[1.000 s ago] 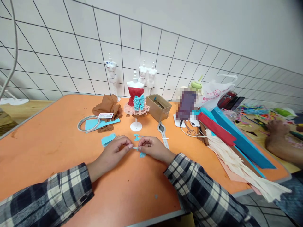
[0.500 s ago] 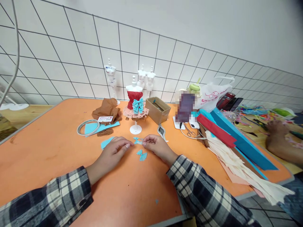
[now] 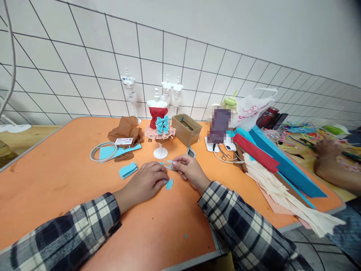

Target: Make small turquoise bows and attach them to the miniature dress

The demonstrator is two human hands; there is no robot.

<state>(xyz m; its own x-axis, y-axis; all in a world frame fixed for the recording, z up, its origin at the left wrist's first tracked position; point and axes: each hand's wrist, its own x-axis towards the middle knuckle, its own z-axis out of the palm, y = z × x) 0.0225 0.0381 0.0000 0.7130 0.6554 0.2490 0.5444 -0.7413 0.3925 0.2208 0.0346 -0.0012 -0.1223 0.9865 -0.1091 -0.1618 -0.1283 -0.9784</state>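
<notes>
My left hand (image 3: 149, 178) rests low over the table with its fingers closed together. Its fingertips are on a small blue crepe-paper bow (image 3: 169, 184), covering that bow's left side. A second little blue bow (image 3: 161, 163) shows only in part just beyond my left fingers. My right hand (image 3: 188, 169) pinches a thin pale strip (image 3: 169, 161), its exact kind too small to tell; a greyish shiny piece lies by the fingertips. Behind both hands stands a white mini dress form (image 3: 156, 103) in a red bodice, ruffled pink skirt and large blue bow.
Folded blue paper (image 3: 128, 170), a tape roll (image 3: 91, 154) and crumpled brown paper (image 3: 125, 128) lie left. A cardboard box (image 3: 186, 130) stands behind. At right are scissors (image 3: 225, 155), paper strips (image 3: 270, 184) and a plastic bag (image 3: 251, 109). Another person's arm (image 3: 327, 165) rests far right.
My left hand has moved right and down onto the nearer blue bow. My right hand has shifted slightly right and up, away from the farther bow. The view has shifted slightly.
</notes>
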